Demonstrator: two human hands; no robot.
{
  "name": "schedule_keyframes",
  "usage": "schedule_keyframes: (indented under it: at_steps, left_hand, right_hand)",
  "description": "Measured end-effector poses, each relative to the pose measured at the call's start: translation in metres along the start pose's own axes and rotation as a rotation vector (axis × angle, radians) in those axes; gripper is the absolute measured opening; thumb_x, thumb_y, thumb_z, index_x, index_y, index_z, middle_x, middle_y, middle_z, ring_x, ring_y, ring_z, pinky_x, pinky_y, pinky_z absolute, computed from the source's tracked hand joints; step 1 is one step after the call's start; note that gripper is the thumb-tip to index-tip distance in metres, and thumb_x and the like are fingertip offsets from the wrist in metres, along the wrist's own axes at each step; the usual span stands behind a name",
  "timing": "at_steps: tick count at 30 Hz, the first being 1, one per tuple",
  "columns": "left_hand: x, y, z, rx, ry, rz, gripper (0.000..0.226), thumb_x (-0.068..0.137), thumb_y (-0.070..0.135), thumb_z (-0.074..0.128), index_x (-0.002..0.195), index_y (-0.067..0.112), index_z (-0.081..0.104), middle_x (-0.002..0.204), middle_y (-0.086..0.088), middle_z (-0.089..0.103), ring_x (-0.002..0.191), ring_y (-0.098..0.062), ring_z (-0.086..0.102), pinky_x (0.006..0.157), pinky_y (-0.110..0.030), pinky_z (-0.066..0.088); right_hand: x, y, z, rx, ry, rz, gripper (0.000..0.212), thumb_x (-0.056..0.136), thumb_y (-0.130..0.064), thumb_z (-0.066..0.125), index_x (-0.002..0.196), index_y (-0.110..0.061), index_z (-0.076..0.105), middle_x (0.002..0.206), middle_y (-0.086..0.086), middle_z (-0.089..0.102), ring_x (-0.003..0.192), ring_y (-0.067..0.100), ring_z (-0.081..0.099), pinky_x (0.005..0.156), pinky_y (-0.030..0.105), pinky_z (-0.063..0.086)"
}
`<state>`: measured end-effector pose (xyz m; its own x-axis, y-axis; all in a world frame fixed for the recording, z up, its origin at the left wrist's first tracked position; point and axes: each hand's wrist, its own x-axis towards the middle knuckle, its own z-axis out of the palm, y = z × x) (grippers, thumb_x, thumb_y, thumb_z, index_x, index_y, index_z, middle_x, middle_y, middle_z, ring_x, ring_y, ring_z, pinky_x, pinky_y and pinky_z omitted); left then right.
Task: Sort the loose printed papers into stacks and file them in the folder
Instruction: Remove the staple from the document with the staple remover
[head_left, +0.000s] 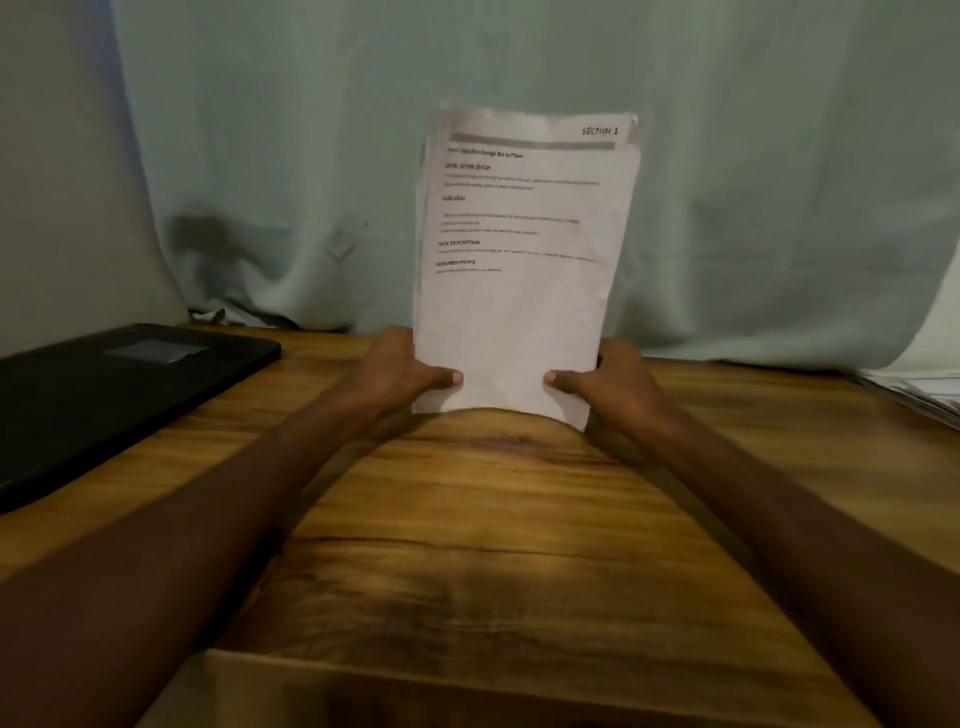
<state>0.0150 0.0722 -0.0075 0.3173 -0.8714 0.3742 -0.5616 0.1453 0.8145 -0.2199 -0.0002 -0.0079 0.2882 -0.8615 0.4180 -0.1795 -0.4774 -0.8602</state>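
Over the table (467, 519), both hands grip papers (519, 291)

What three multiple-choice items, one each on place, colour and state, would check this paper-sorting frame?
1. Where does the folder lie?
A. left on the table
B. right on the table
C. under the stack

2. What colour is the folder?
A. white
B. black
C. red

3. How is the stack held?
A. flat on the table
B. upright, in both hands
C. in one hand, overhead

Answers:
1 A: it lies at the left edge of the table.
2 B: its cover is black.
3 B: the left hand and right hand grip its lower edge, with the stack standing upright.
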Motion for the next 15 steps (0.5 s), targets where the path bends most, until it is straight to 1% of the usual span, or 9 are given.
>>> schedule_keyframes:
  at_steps: [1,2,4,5,7,9,11,13,15]
  left_hand:
    - [0.001,0.001,0.0,-0.039,0.009,0.007,0.063,0.083,0.018,0.085,0.138,0.006,0.059,0.131,-0.004,0.066,0.09,-0.004,0.06,0.072,-0.011,0.047]
    - [0.001,0.001,-0.001,-0.069,0.014,0.004,0.062,0.083,0.017,0.085,0.138,0.006,0.059,0.13,-0.002,0.066,0.089,-0.003,0.06,0.07,-0.009,0.047]
    - [0.001,-0.002,-0.001,-0.069,-0.005,-0.024,0.064,0.082,0.015,0.086,0.139,0.006,0.058,0.133,-0.005,0.066,0.097,-0.008,0.061,0.073,-0.012,0.047]
    - [0.0,-0.004,-0.001,-0.055,-0.025,-0.048,0.064,0.081,0.014,0.086,0.139,0.006,0.058,0.135,-0.006,0.065,0.098,-0.009,0.061,0.072,-0.012,0.047]
    - [-0.001,-0.006,-0.001,-0.044,-0.053,-0.081,0.063,0.081,0.012,0.086,0.138,0.005,0.06,0.135,-0.007,0.066,0.09,-0.006,0.063,0.064,-0.008,0.046]
    - [-0.001,-0.004,-0.003,-0.045,-0.065,-0.1,0.061,0.082,0.01,0.085,0.137,0.004,0.061,0.132,-0.008,0.067,0.079,0.003,0.059,0.054,-0.003,0.044]
    - [0.0,-0.001,-0.007,-0.053,-0.093,-0.136,0.056,0.081,0.007,0.084,0.133,0.005,0.063,0.127,-0.006,0.07,0.078,0.002,0.06,0.05,-0.004,0.045]
    - [-0.002,0.001,-0.011,-0.111,-0.129,-0.212,0.046,0.081,-0.001,0.082,0.125,0.005,0.067,0.117,-0.005,0.072,0.077,-0.01,0.069,0.052,-0.011,0.052]
    - [-0.004,0.001,-0.015,-0.206,-0.165,-0.276,0.042,0.082,-0.01,0.076,0.122,0.0,0.067,0.109,-0.014,0.076,0.078,-0.023,0.077,0.058,-0.022,0.06]
  right_hand:
    - [0.002,-0.002,-0.001,0.021,0.03,-0.016,0.047,0.088,-0.01,0.078,0.132,-0.005,0.064,0.117,0.003,0.07,0.081,0.001,0.061,0.058,0.008,0.047]
    - [0.004,-0.004,-0.003,0.019,0.04,-0.023,0.046,0.088,-0.01,0.079,0.131,-0.004,0.065,0.115,0.002,0.069,0.079,-0.002,0.06,0.056,0.005,0.046]
    - [0.004,-0.004,-0.003,-0.014,-0.03,0.021,0.049,0.085,-0.007,0.081,0.13,-0.006,0.065,0.114,-0.001,0.067,0.082,0.0,0.061,0.06,0.007,0.048]
    - [0.003,-0.001,-0.003,-0.015,-0.087,0.069,0.052,0.082,-0.004,0.082,0.13,-0.009,0.063,0.118,-0.001,0.068,0.088,0.005,0.064,0.068,0.013,0.051]
    - [0.001,0.007,0.0,0.043,-0.135,0.161,0.056,0.079,0.004,0.083,0.129,-0.012,0.062,0.127,0.004,0.069,0.103,0.017,0.068,0.081,0.029,0.057]
    - [0.003,0.005,-0.001,0.21,-0.117,0.253,0.052,0.078,0.011,0.08,0.124,-0.008,0.065,0.119,0.01,0.073,0.102,0.025,0.072,0.084,0.04,0.062]
    - [0.004,0.0,-0.004,0.29,-0.096,0.316,0.044,0.078,0.01,0.08,0.118,-0.004,0.067,0.111,0.011,0.075,0.096,0.029,0.074,0.082,0.044,0.064]
    - [0.004,-0.001,-0.008,0.233,-0.086,0.335,0.041,0.078,0.006,0.082,0.115,-0.002,0.067,0.107,0.011,0.075,0.089,0.028,0.075,0.071,0.036,0.065]
    - [0.003,-0.002,-0.01,0.21,-0.072,0.359,0.04,0.079,0.005,0.082,0.115,-0.002,0.065,0.104,0.011,0.074,0.08,0.025,0.073,0.057,0.028,0.062]
